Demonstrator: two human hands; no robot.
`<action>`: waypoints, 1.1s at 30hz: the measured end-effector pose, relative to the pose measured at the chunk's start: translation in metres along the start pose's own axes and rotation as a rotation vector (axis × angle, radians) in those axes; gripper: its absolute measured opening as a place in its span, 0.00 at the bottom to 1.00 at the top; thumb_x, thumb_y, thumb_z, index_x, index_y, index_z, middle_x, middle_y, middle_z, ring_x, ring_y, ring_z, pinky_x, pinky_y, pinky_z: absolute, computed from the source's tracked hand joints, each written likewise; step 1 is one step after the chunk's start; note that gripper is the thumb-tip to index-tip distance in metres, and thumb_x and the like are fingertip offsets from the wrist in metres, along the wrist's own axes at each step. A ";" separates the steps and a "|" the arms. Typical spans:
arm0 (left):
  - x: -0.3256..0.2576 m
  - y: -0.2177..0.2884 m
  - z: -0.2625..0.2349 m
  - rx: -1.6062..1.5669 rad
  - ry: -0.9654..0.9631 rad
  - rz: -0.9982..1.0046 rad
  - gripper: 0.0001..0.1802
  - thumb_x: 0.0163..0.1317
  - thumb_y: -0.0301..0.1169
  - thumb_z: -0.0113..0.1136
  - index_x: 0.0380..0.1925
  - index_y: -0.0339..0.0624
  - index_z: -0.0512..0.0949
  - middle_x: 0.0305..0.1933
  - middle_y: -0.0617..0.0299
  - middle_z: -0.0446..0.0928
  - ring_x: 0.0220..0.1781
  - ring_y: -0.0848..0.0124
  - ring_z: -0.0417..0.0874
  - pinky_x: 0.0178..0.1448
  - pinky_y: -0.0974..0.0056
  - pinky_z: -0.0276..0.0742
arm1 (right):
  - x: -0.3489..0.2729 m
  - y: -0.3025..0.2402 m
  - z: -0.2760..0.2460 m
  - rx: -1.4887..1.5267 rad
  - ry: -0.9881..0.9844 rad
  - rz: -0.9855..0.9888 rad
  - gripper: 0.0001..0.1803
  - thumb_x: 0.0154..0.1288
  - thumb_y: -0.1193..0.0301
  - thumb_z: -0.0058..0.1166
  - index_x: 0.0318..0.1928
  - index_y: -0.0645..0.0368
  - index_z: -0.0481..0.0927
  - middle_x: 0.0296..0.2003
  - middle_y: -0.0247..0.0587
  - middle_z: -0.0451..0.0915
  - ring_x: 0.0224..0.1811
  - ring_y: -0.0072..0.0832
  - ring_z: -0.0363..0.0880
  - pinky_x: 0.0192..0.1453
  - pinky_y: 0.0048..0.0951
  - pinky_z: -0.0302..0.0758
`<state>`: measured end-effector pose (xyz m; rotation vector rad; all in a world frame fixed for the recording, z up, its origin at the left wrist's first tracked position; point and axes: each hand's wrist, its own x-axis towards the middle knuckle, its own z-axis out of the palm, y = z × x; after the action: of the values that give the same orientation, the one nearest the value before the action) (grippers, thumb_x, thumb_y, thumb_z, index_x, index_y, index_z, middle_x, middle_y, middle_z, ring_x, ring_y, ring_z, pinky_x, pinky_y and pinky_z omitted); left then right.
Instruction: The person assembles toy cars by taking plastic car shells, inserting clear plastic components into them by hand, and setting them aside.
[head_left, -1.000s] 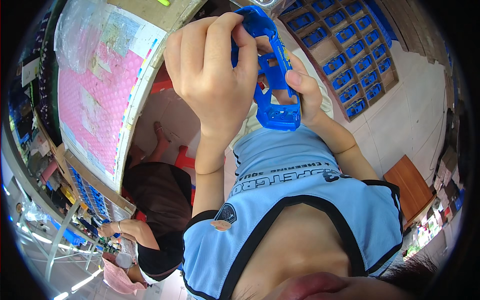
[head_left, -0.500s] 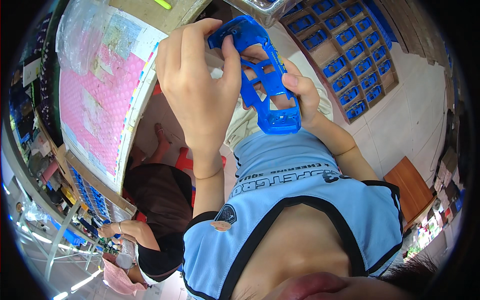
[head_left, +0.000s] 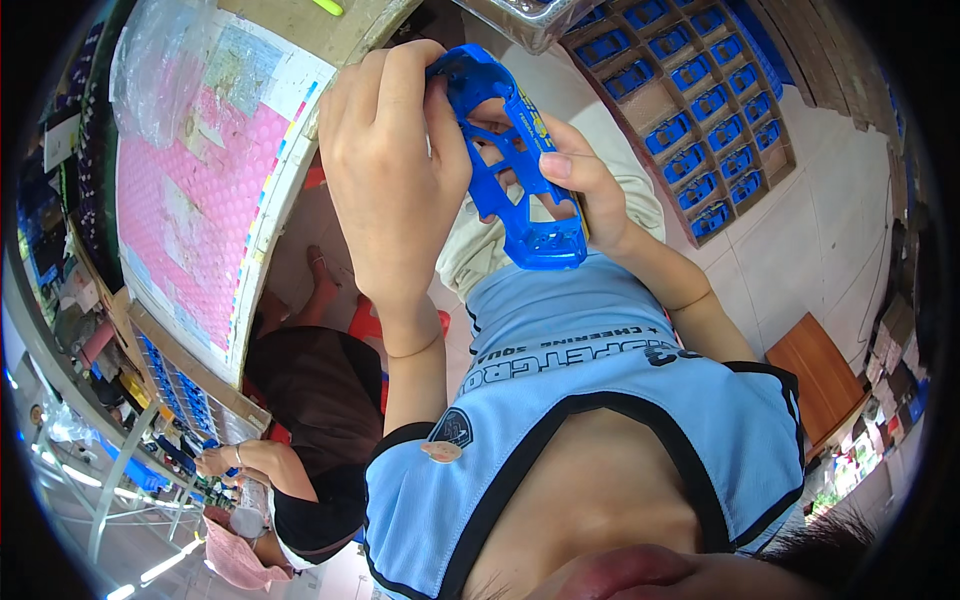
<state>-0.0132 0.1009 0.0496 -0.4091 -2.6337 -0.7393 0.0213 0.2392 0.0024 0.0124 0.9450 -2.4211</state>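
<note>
Between my hands I hold a blue plastic toy car body [head_left: 512,215], its hollow inside and window openings showing. My left hand [head_left: 395,170] closes around its far left end, with the thumb bent in at the rim. The fingertips there are partly hidden by the shell. On the other side my right hand [head_left: 592,190] grips the long edge, thumb on top and the other fingers behind. Through the openings some of those fingers show. The shell is tilted, above my lap.
At left stands a worktable [head_left: 275,215] with pink bubble wrap [head_left: 190,225] and a clear plastic bag [head_left: 160,75]. A divided box [head_left: 690,150] of blue car bodies lies at upper right. A co-worker [head_left: 310,430] sits at lower left. A brown wooden board [head_left: 817,385] is at right.
The car body has shifted slightly left and turned more on edge, so its openings look narrower. Both hands moved with it and keep their hold.
</note>
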 end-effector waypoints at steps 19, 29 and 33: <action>-0.012 -0.001 0.002 -0.062 0.099 -0.109 0.09 0.48 0.22 0.61 0.32 0.39 0.75 0.31 0.57 0.73 0.33 0.61 0.74 0.38 0.60 0.69 | -0.001 -0.003 0.005 0.014 0.054 0.020 0.28 0.56 0.60 0.47 0.53 0.66 0.65 0.37 0.46 0.75 0.30 0.29 0.79 0.36 0.26 0.78; -0.020 0.008 0.017 0.093 0.295 -0.050 0.07 0.45 0.23 0.64 0.28 0.41 0.78 0.32 0.62 0.72 0.34 0.65 0.71 0.38 0.63 0.66 | 0.001 0.001 0.005 -0.025 0.070 -0.068 0.25 0.55 0.63 0.47 0.51 0.66 0.66 0.34 0.40 0.74 0.31 0.25 0.77 0.37 0.22 0.75; -0.019 0.005 0.017 0.117 0.284 -0.036 0.07 0.43 0.24 0.64 0.26 0.41 0.78 0.31 0.61 0.72 0.35 0.64 0.71 0.38 0.63 0.66 | -0.001 0.001 0.004 0.006 0.051 -0.046 0.23 0.55 0.64 0.48 0.48 0.65 0.67 0.32 0.38 0.72 0.31 0.23 0.76 0.36 0.21 0.74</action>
<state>0.0008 0.1110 0.0302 -0.2073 -2.4063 -0.6017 0.0236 0.2364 0.0048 0.0548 0.9703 -2.4770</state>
